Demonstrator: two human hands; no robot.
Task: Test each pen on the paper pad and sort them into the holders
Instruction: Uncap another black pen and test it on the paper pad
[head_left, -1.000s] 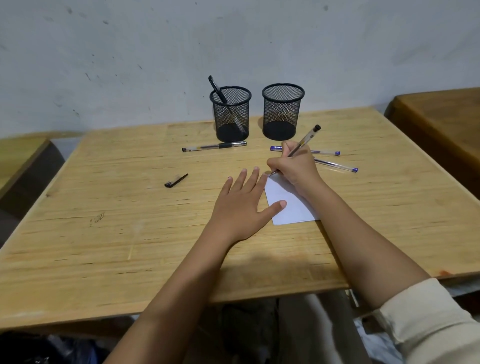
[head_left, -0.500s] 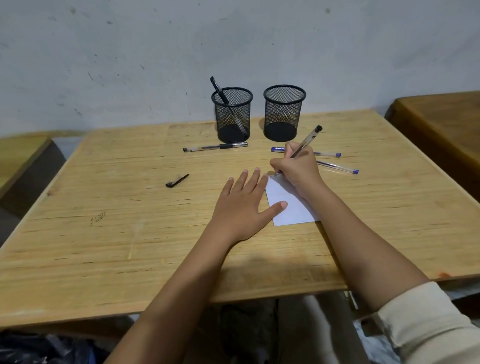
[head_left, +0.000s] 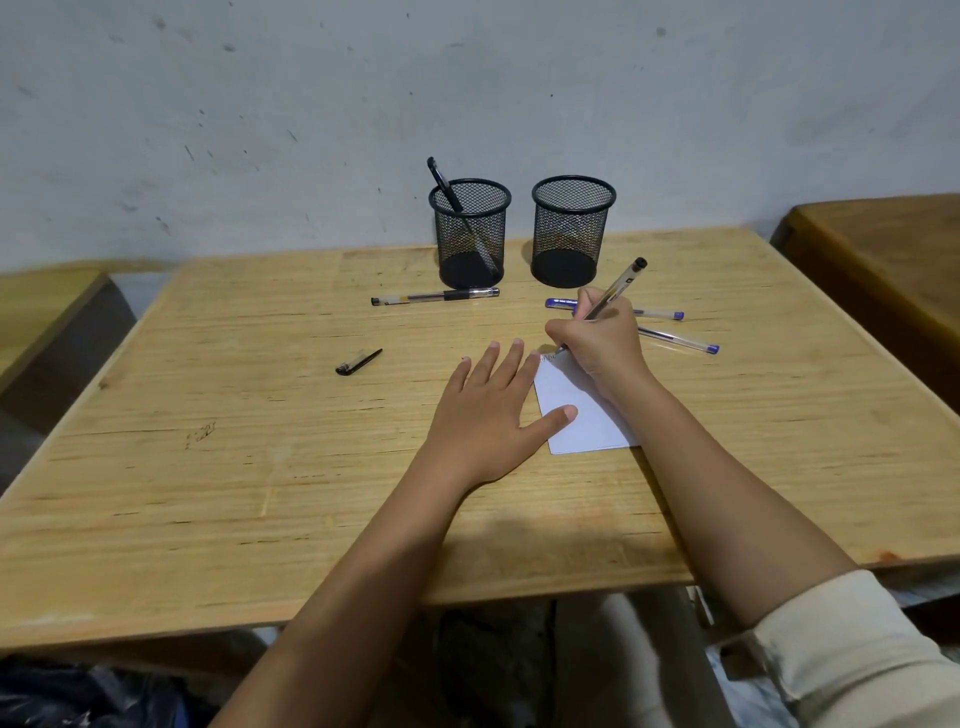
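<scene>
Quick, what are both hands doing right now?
Left hand: open, flat on the table, thumb on the paper pad.
Right hand: holding a pen, tip on the pad.

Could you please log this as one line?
right hand grips clear black-capped pen on white paper pad | left hand thumb on pad | left black mesh holder: one black pen

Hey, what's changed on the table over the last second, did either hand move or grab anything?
Nothing visibly moved; nothing was picked up or let go. The right hand still grips the pen, tip at the paper pad's far corner; the left hand lies flat, thumb on the pad. The holders and loose pens are where they were.
</scene>
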